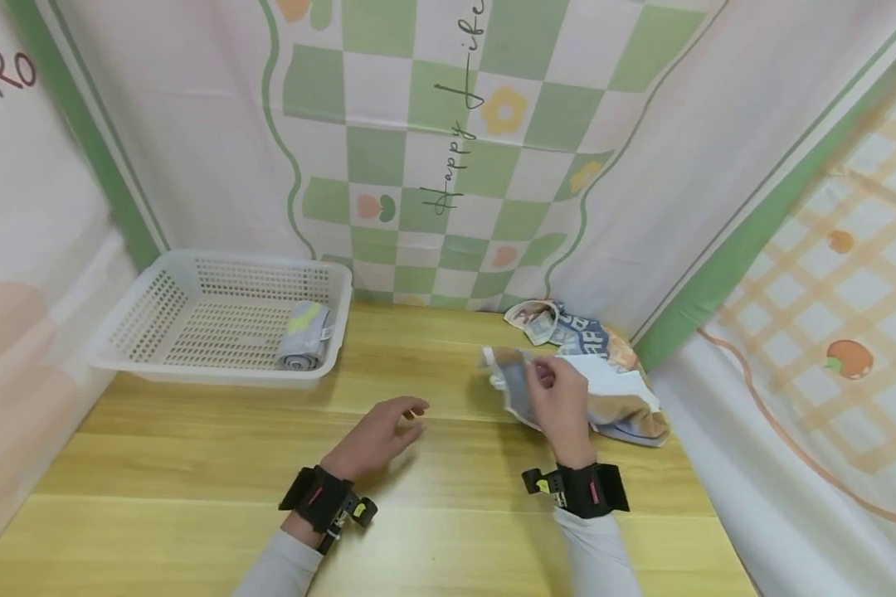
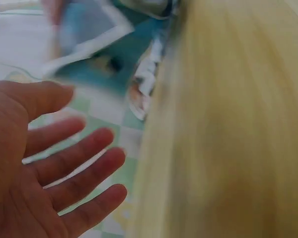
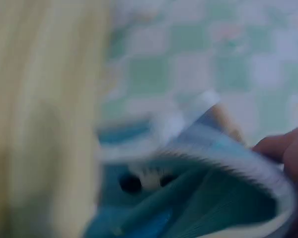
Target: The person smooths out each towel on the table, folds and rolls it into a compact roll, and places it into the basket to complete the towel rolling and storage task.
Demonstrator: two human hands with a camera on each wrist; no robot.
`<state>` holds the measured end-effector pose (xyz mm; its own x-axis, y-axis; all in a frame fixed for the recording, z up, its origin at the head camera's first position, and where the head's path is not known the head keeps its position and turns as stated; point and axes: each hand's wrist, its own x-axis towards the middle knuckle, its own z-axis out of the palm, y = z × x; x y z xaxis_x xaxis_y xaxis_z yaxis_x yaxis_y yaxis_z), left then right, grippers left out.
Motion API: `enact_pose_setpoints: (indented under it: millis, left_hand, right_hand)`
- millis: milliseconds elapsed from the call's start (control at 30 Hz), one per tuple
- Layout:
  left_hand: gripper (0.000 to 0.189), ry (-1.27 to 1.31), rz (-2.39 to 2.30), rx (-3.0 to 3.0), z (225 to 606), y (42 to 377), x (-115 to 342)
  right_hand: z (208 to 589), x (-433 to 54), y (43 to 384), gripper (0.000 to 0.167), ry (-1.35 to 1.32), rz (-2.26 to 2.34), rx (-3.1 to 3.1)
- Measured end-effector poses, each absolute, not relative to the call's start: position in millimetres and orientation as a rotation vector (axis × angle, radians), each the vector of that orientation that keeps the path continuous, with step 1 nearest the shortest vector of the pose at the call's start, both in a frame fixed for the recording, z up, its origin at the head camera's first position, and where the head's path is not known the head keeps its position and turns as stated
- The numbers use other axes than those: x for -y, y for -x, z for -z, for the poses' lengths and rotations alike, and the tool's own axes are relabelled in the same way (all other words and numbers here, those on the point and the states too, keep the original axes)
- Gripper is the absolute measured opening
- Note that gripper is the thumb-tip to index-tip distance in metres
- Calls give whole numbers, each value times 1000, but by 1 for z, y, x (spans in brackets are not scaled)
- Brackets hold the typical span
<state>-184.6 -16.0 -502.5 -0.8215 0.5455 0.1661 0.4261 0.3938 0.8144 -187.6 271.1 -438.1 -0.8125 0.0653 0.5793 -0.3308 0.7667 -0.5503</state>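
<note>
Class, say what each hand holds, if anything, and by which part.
The right hand pinches a cloth by its edge; the left hand holds nothing.

Room over the wooden table (image 1: 455,506) between the hands (image 1: 373,435) (image 1: 562,406); white basket (image 1: 209,375) at left, cloth (image 1: 518,391) at right, curtain (image 1: 426,166) behind.

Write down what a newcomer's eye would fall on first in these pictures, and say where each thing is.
Probably first, the green-and-white checked curtain behind the table, with "Happy" lettering running up it. Next, towards the table's right, the right hand pinches a cloth, while the left hand is empty nearer the middle. At the far left, a white basket holds a rolled grey cloth.
</note>
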Motion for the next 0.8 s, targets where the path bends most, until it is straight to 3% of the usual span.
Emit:
enact_pose_setpoints:
  millis: [133,200,267,367,533,567,800]
  left_hand:
    - [78,-923,-1534,-2508,498,185,19]
    - [83,-955,-1543,-2571,498,185,20]
    - [77,-954,-1539,-2607,499,187,22]
    - [52,-918,-1504,-2613,505,187,26]
    - [19,-767,-1530,-2537,512,186,30]
    - [21,-727,-1554,-2510,512,186,30]
    - [81,-586,-1593,-2339,508,185,27]
  right_hand:
    - [431,-224,178,13,-406,-1067,2391]
    - [444,-204,177,17,-555,-1130,2532]
    - [461,-190,175,22,-709,-1132,2709]
    - [483,-183,172,28,-933,-1059,2872]
    - [499,-189,166,33,-1070,-1028,2917]
    - [499,-191,165,32,-1055,-1033,2926]
    - [497,-229,164,20,-775,-923,2948]
